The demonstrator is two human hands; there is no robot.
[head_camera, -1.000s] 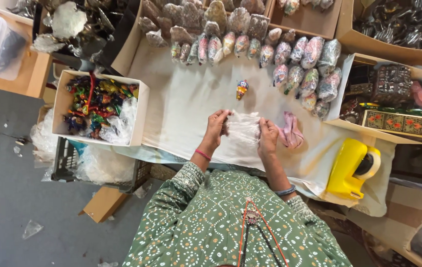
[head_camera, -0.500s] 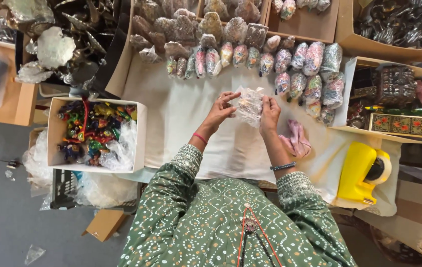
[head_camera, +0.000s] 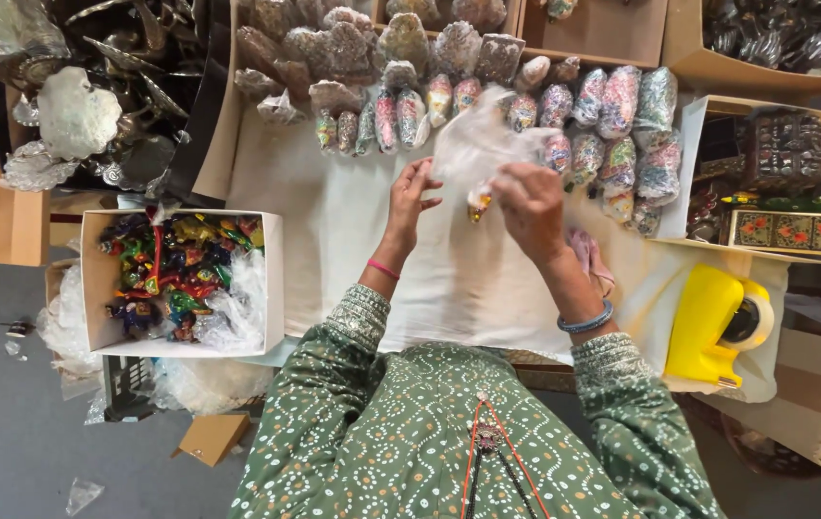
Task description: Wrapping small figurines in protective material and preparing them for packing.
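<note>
1. Since a moment ago, both my hands have lifted the clear plastic bag [head_camera: 480,144] farther up the surface [head_camera: 353,240].
2. My right hand [head_camera: 529,204] pinches the bag; a small painted figurine [head_camera: 479,201] seems half inside.
3. My left hand [head_camera: 411,197] hangs loosely spread beside it.
4. Wrapped figurines [head_camera: 612,125] lie beyond.

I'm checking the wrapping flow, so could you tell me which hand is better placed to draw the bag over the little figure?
Probably the right hand: it pinches the clear bag just above the small figure. The left hand hovers open beside it.
</note>
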